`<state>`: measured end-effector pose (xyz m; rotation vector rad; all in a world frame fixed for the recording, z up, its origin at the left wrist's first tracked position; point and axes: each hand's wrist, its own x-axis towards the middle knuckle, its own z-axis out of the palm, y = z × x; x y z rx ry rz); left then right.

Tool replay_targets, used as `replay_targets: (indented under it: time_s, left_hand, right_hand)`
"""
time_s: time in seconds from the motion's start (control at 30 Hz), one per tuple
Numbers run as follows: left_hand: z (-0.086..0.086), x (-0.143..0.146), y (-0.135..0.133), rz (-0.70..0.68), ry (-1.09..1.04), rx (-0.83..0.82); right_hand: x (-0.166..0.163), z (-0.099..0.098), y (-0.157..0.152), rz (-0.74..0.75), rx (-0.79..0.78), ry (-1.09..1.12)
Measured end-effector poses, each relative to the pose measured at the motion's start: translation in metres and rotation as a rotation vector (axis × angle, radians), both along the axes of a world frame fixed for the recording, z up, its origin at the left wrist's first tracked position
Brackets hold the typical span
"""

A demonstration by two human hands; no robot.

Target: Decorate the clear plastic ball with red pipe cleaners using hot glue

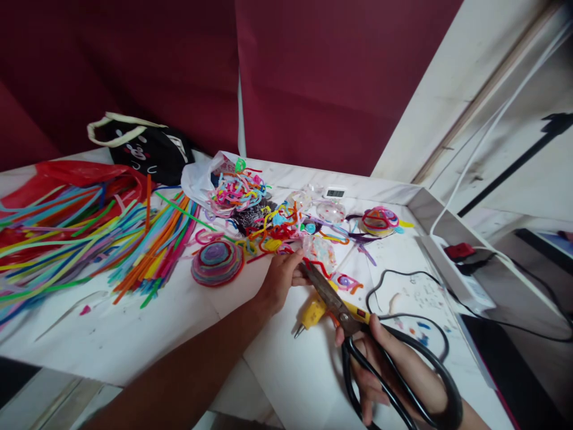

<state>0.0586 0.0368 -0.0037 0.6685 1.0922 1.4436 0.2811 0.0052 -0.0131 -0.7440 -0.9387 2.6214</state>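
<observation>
My right hand [373,364] grips a large pair of scissors [349,319] with black loop handles, its blades pointing up and left. At the blade tips, my left hand [284,278] is closed in a pinch on what looks like a red pipe cleaner [320,266], partly hidden by the fingers and blades. Beneath the scissors lies a yellow hot glue gun [312,313], its nozzle pointing down and left. A round coiled disc [218,263] in purple, blue and red rests on the table left of my left hand. Just beyond the blades sits a clear speckled plastic piece [320,251].
Bundles of colourful pipe cleaners [147,257] spread over the left of the table, by a red plastic bag [85,173]. Behind them stands a black bag [143,149]. Pipe-cleaner scraps [242,191] spill from a white bag [199,182]. A black cord [403,272] runs toward a power strip [456,269].
</observation>
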Motion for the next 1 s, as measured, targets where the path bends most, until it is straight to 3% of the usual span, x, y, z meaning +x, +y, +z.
replay_targets:
  time_s: [0.43, 0.63, 0.8, 1.0]
  left_hand:
    - [0.001, 0.001, 0.001, -0.001, -0.017, -0.038]
    - [0.004, -0.002, -0.001, -0.091, -0.104, 0.03]
    - [0.005, -0.002, 0.0, -0.147, 0.108, 0.055]
    - [0.006, -0.002, 0.001, -0.113, 0.231, 0.06]
  right_hand:
    - [0.002, -0.013, 0.004, 0.0, 0.004, -0.028]
    - [0.002, -0.01, 0.003, -0.04, 0.008, -0.055]
    - [0.001, -0.008, 0.004, -0.028, -0.008, -0.011]
    - [0.004, -0.006, 0.003, -0.032, -0.038, -0.009]
